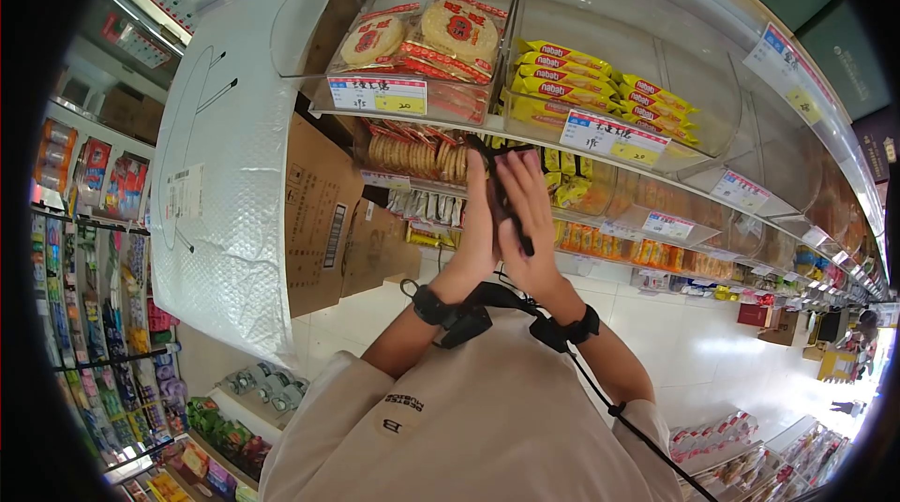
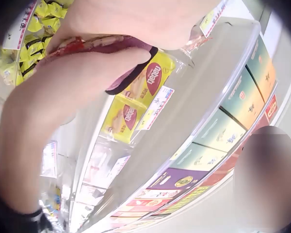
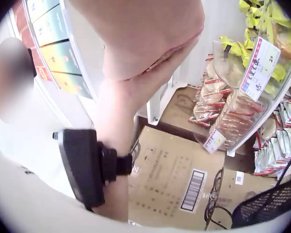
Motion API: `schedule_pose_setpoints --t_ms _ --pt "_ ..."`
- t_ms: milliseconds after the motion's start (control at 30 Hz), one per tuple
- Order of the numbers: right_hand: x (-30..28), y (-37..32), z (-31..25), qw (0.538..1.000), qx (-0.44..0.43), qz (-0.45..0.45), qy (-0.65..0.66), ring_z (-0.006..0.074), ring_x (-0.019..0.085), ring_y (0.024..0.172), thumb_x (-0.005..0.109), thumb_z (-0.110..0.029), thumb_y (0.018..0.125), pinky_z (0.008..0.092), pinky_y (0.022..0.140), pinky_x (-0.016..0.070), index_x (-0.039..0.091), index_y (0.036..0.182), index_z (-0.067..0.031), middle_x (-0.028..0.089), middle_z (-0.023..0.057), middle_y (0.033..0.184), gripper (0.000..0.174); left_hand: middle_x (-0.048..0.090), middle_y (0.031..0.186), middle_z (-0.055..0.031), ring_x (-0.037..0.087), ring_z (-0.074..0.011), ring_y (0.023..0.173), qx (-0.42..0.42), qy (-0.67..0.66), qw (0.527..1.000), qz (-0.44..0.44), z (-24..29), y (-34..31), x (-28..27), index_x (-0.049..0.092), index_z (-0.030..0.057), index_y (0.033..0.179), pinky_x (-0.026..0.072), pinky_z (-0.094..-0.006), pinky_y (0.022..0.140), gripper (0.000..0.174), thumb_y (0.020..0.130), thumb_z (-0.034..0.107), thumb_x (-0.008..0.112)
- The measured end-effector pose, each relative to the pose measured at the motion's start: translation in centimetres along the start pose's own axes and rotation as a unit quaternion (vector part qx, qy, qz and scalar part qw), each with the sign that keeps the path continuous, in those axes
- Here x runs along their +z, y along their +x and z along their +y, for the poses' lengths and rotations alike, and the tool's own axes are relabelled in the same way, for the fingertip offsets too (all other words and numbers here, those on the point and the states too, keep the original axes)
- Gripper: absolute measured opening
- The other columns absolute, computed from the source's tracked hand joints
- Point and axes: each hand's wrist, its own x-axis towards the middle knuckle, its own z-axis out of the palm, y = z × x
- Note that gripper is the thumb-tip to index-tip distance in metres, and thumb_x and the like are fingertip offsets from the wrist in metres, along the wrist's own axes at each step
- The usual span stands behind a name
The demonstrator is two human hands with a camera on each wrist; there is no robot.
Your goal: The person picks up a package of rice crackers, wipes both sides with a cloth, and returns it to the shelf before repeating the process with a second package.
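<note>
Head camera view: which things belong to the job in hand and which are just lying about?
Likely part of the job:
left hand
right hand
dark item between them, identity unclear

Apparently just lying about:
yellow nabati packets
round crackers
cardboard box

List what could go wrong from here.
Right fingers and left fingers point toward the shelves, so spreading or raising them carelessly might knock the yellow packets or price tag.

The black cord running down past the right arm could snag if that arm reaches out.
</note>
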Motion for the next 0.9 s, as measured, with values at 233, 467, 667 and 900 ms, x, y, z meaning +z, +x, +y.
schedule_pose_setpoints --t_ms 233,467,667,900 --pt "-0.4 -0.3 0.9 0.999 -0.034 -0.042 -0.003 0.0391 0.029 0.149 0.048 -0.025 0.099 0.0507 0.121 0.0189 0.049 0.146 -0.0026 0.043 0.0184 0.153 0.052 0.061 0.131 -0.0088 0.057 -0.0199 0.123 -0.024 0.002 0.999 -0.030 -0.9 1.2 -2.0 0.051 0.0081 0.140 0.0457 -0.0396 0.104 0.078 0.099 0.072 0.034" --pt "1.3 -0.8 1.1 0.990 0.093 0.056 0.096 0.0359 0.023 0.152 0.043 -0.022 0.104 0.0458 0.122 0.0193 0.042 0.151 -0.0016 0.037 0.0183 0.157 0.051 0.059 0.127 -0.0032 0.057 -0.0143 0.115 -0.045 0.070 0.996 0.011 -1.7 0.8 -1.5 0.051 0.0112 0.137 0.0466 -0.0321 0.097 0.064 0.101 0.064 0.044" --pt "0.3 -2.1 0.8 0.996 0.014 -0.058 0.067 0.0336 0.019 0.154 0.044 -0.021 0.103 0.0460 0.123 0.0137 0.039 0.152 0.0006 0.032 0.0173 0.162 0.053 0.061 0.116 -0.0084 0.059 -0.0123 0.105 0.002 0.029 0.999 0.016 -0.7 2.1 -2.7 0.058 0.0081 0.116 0.0477 -0.0280 0.090 0.057 0.099 0.062 0.052" --pt "-0.4 -1.0 3.0 0.849 0.399 0.083 0.336 0.0132 0.058 0.111 0.054 -0.042 0.104 0.0269 0.101 0.0442 0.043 0.150 -0.0041 0.057 0.0091 0.134 0.060 0.066 0.103 -0.0037 0.063 -0.0087 0.091 0.071 0.139 0.985 0.073 -1.6 2.3 -1.9 0.062 0.0035 0.113 0.0510 -0.0256 0.079 0.039 0.100 0.040 0.064"
